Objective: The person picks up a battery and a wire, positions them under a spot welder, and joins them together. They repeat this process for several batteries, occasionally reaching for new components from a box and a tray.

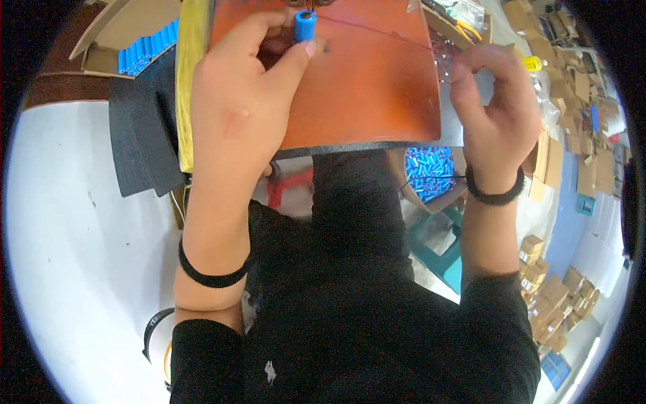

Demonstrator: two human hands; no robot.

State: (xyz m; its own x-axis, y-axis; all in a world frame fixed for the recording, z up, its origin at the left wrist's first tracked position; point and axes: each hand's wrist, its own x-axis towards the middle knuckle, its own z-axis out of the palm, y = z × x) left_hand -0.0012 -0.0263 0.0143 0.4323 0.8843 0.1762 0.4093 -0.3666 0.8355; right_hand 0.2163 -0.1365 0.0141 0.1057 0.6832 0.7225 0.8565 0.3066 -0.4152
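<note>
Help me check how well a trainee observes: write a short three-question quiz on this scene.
1. Multiple choice: which hand holds the blue cylinder above the orange work surface? A) left; B) right; C) neither.
2. True or false: the cylinders in the cardboard box at the upper left are red.
3. Short answer: what is worn at the wrist of the right hand?

Key: 1. A, the left hand. 2. False: the cardboard box holds blue ones. 3. A black band.

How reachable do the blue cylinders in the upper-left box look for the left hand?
Probably not directly: the left hand holds a blue cylinder, and a yellow strip lies between hand and boxed cylinders.
</note>
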